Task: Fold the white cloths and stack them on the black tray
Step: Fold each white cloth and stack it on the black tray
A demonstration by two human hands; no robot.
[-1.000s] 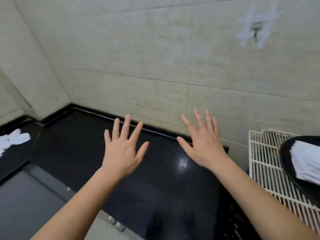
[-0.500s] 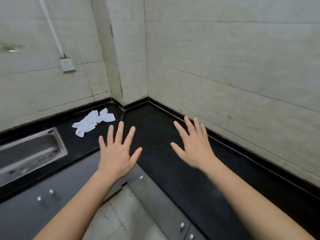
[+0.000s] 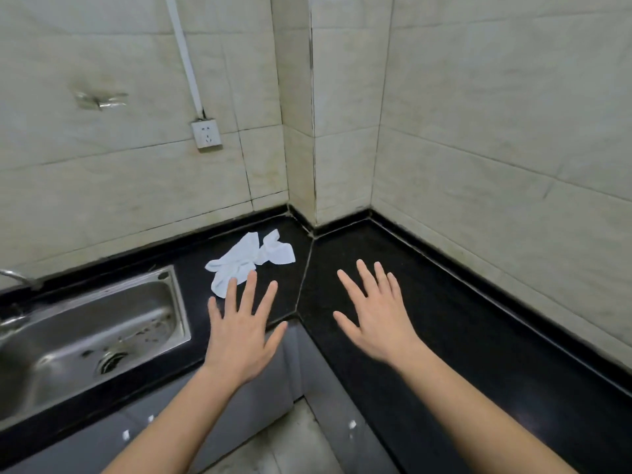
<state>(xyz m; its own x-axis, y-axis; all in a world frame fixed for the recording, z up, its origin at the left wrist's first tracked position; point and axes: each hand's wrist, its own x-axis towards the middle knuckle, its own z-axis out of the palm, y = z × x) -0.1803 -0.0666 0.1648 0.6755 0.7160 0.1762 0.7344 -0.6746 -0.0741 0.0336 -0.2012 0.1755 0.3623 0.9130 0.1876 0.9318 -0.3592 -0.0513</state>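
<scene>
Black stone countertop (image 3: 451, 323) wraps an L-shaped corner beneath pale tiled walls, with a steel sink (image 3: 178, 304) set into its left run and a wall socket (image 3: 206, 135) above. White cloths (image 3: 246, 260) lie crumpled in a loose heap on the counter just beyond the sink, close to the corner seam. Both hands are spread flat with fingers straight and apart, palms down, and hold nothing. The left hand (image 3: 241, 333) hovers with its fingertips overlapping the near edge of the heap, though whether they touch the fabric cannot be told; the right hand (image 3: 376, 323) hangs over bare counter, clear of the cloths. The black tray is not in view.

The step in hand looks like picking out one cloth. To do that well, pinch a single corner or edge instead of scooping the heap, lift until it hangs free of the others, then lay it flat on the open counter to the right and smooth it before folding.
</scene>
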